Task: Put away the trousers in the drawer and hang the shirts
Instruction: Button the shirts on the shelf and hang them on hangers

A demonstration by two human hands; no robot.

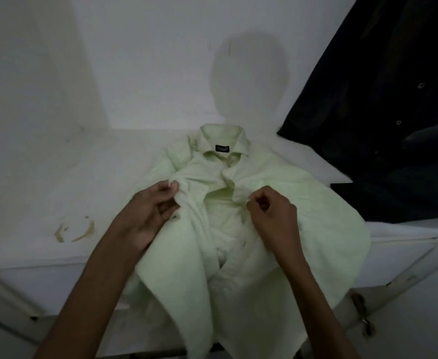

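Fingers of my left hand [147, 213] pinch one front edge of the shirt [316, 208]; fingers of my right hand [275, 218] pinch the other, both equally near. It lies mid-frame on the desk [44, 193], collar toward the top, hem overhanging toward the bottom.

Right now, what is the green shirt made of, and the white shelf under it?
The green shirt looks like soft woven cloth, maybe cotton: matte, and it folds and crumples. The white shelf looks hard and smooth, perhaps painted or laminated board: flat, with a brown ring stain on top.
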